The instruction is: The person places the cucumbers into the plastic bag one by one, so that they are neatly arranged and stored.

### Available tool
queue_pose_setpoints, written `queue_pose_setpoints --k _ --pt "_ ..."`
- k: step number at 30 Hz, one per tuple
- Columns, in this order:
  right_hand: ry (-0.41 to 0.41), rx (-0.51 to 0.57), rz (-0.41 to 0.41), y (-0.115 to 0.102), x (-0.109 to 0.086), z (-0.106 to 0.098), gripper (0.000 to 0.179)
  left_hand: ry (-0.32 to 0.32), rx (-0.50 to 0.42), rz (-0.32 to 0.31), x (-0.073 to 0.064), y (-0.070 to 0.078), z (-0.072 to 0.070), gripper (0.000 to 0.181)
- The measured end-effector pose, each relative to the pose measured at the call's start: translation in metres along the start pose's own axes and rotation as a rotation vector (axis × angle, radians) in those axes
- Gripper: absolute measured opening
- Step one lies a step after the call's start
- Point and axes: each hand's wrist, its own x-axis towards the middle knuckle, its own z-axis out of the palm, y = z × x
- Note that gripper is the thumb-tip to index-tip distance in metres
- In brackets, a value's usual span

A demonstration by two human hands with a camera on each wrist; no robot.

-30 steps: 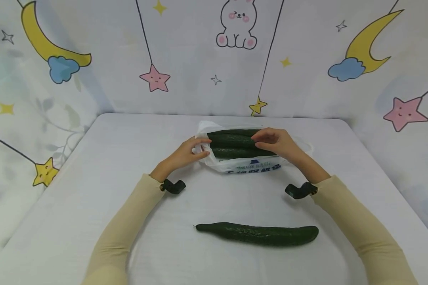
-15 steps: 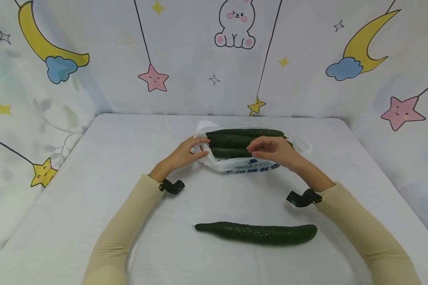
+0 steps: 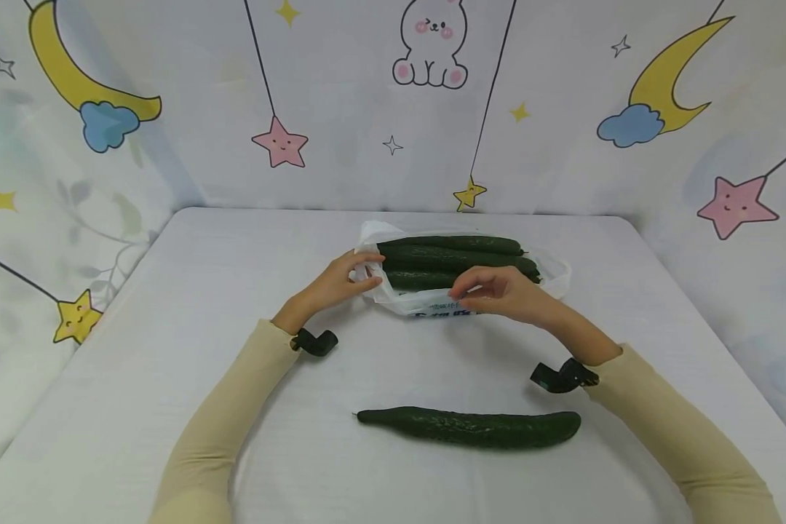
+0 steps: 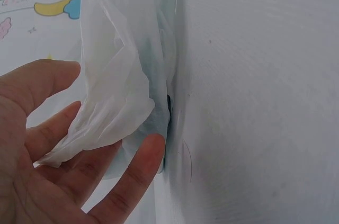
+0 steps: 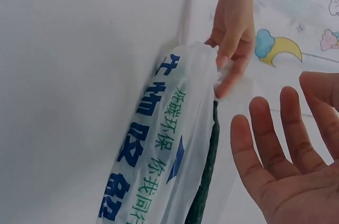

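A white plastic bag (image 3: pixel 399 300) with blue and green printing lies near the back of the table, its mouth spread over the dark green cucumbers (image 3: pixel 455 258) inside. At the bag's left end is my left hand (image 3: pixel 332 280). Its fingers are spread and loosely bent; in the left wrist view a crumpled flap of the bag (image 4: pixel 114 91) lies against them. My right hand (image 3: pixel 504 295) hovers in front of the bag's right part, overlapping the print. The right wrist view shows its fingers (image 5: pixel 267 128) apart and holding nothing. Another cucumber (image 3: pixel 468 428) lies crosswise nearer me.
A white cloth covers the table (image 3: pixel 249 247). Behind it hangs a backdrop (image 3: pixel 340 87) printed with moons, stars and a rabbit. Small black cameras (image 3: pixel 314 342) are strapped to both wrists, below beige sleeves.
My right hand has drawn back from over the bagged cucumbers toward me, uncovering their right ends. My left hand stays at the bag's left end.
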Motion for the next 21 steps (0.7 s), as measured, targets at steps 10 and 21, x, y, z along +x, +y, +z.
queue_pose_setpoints --k 10,21 --pt "-0.100 -0.068 -0.030 0.001 -0.006 0.008 0.022 -0.001 -0.008 -0.003 -0.001 0.000 0.000 0.047" --pt "-0.235 -0.032 -0.041 -0.002 -0.016 0.017 0.025 0.003 0.002 0.032 -0.001 -0.003 0.000 0.049"
